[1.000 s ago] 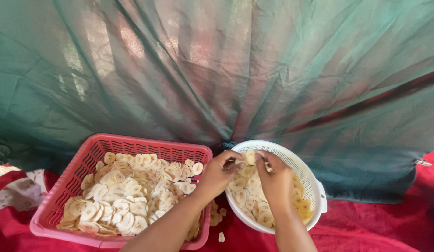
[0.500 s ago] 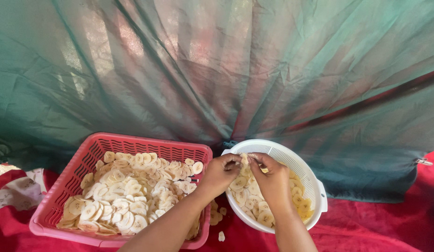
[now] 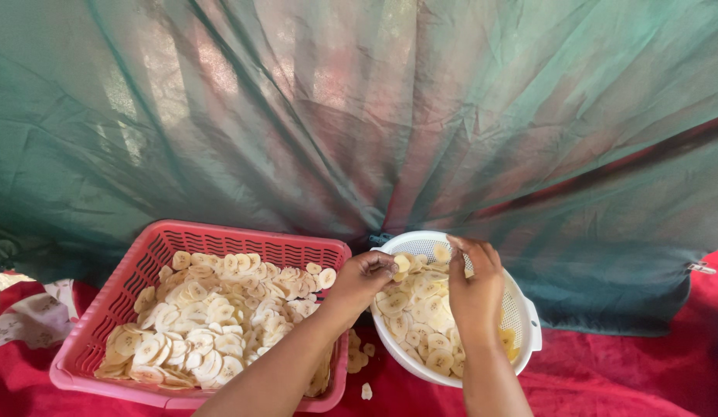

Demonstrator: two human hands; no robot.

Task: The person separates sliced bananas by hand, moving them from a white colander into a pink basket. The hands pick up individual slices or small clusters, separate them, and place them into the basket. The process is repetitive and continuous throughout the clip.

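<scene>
Both hands work over a white perforated colander [image 3: 521, 309] that sits on the red cloth [image 3: 645, 378], tilted so its open mouth faces up and toward the person. Pale round banana slices [image 3: 417, 309] fill its lower half. The left hand [image 3: 363, 279] hovers at the colander's left rim, fingers curled around a slice [image 3: 403, 263]. The right hand [image 3: 476, 289] reaches in from above, fingertips pinching another slice [image 3: 442, 252] near the far rim. Just left, touching or nearly touching the colander, lies a pink rectangular basket [image 3: 142, 262], its long axis running left to right, heaped with slices. A green curtain [image 3: 374, 116] hangs close behind both; open cloth lies to the right.
</scene>
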